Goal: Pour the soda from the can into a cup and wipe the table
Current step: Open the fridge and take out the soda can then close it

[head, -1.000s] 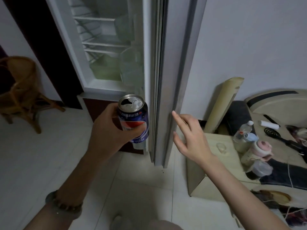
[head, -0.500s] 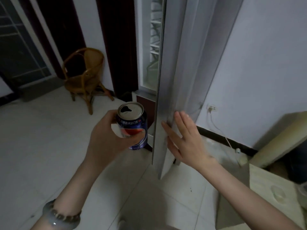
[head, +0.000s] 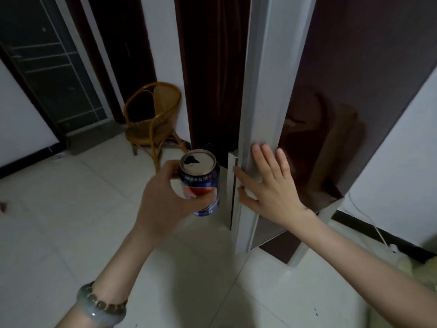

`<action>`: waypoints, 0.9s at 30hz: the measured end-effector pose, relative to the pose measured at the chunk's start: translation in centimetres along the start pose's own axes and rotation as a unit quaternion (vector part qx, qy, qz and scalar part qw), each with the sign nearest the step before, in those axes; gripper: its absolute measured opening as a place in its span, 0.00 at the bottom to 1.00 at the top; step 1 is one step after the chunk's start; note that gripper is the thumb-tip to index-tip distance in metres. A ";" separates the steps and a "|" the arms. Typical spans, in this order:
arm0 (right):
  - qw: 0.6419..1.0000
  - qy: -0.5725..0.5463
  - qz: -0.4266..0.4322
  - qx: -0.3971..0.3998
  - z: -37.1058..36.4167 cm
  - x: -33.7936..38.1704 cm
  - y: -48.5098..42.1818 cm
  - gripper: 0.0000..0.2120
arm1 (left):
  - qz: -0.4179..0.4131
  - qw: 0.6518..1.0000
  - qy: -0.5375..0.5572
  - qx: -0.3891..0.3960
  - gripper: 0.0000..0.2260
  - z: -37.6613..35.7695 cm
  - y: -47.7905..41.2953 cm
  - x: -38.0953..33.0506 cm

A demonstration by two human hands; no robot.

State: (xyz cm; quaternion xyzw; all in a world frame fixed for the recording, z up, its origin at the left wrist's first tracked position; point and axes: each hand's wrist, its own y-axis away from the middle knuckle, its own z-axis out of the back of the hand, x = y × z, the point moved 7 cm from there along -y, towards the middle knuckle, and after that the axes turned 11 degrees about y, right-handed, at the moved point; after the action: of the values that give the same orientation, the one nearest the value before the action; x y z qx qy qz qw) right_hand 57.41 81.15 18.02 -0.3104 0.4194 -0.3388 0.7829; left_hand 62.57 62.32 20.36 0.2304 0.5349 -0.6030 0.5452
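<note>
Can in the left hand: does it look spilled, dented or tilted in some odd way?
Nothing stands out. The can is open at the top, stands roughly upright in the left hand, and shows no dent. No spill shows on the floor below it.

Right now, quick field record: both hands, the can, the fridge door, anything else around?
can: blue, roughly upright, top already opened; fill level not visible
fridge door: nearly shut; narrow dark gap along its edge
left hand: grips the can
right hand: flat, fingers straight, pressing the fridge door
chair: wicker, in the far corner
bracelet: on the left wrist
pour target: none in view
</note>
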 end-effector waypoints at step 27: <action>0.981 0.120 0.145 0.049 -27.3 -3.6 -16.4 0.11 | -0.002 0.997 0.070 0.035 0.27 -2.1 -28.2 13.1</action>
State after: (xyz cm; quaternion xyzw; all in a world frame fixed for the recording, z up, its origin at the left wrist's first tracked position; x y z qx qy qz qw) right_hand 27.82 68.99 19.83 -0.1643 0.5334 -0.2763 0.7824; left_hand 32.52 54.14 19.48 0.2897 0.5509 -0.6049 0.4966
